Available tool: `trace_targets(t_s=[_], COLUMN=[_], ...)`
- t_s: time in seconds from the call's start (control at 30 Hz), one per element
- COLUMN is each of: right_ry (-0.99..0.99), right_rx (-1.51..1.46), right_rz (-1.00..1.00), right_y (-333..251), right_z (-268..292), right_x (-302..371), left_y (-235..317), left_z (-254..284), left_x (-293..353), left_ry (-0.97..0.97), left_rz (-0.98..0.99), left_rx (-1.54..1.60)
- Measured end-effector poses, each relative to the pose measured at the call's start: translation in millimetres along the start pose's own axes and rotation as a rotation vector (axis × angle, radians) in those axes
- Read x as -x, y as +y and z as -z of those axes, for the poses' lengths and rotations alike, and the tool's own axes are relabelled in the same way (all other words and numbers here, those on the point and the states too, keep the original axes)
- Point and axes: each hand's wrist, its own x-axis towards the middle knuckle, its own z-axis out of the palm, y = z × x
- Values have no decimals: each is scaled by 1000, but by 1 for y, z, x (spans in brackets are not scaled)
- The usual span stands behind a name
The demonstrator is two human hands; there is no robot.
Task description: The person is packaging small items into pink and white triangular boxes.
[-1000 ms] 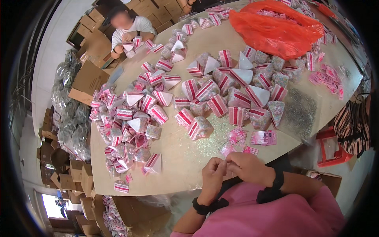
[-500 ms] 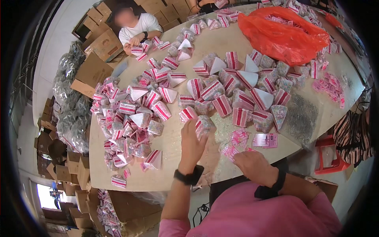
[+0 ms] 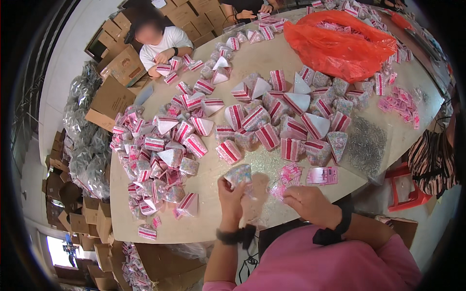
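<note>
A toy cake slice (image 3: 239, 175) with a speckled pastel side is lifted just off the table, with my left hand (image 3: 231, 201) closed around its lower end. My right hand (image 3: 308, 202) pinches a small pink printed tag (image 3: 278, 190) close to the table's near edge. Beside it lie more pink tags (image 3: 290, 174) and a pink-and-white card (image 3: 322, 175). Ahead of my hands, a group of similar cake slices (image 3: 267, 137) is spread out, white and pink with red stripes. A second heap of cake slices with pink tags (image 3: 170, 157) lies to the left.
A red plastic bag (image 3: 340, 51) rests at the far right of the table (image 3: 213, 182). A clear bag of small metal pins (image 3: 367, 145) lies at right, near a red stool (image 3: 405, 186). Another person (image 3: 167, 46) handles slices at far left. Cardboard boxes (image 3: 110, 99) stand left.
My left hand has taken a cake slice from the group and drawn it back toward me. My right hand has stayed by the tags, pinching one.
</note>
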Motion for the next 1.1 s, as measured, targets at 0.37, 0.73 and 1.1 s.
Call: trace_targets(t_s=[0.37, 0.73, 1.1], right_ry=[-75, -34, -73], right_rx=[-135, 56, 138], right_rz=[84, 338, 268], right_y=[-39, -44, -48], right_z=[11, 10, 13], right_x=[-25, -26, -26], left_y=[43, 56, 51], left_z=[-43, -51, -58], left_x=[62, 73, 74], left_ry=[-180, -24, 5], left_rz=[52, -37, -159], left_rx=[428, 180, 96])
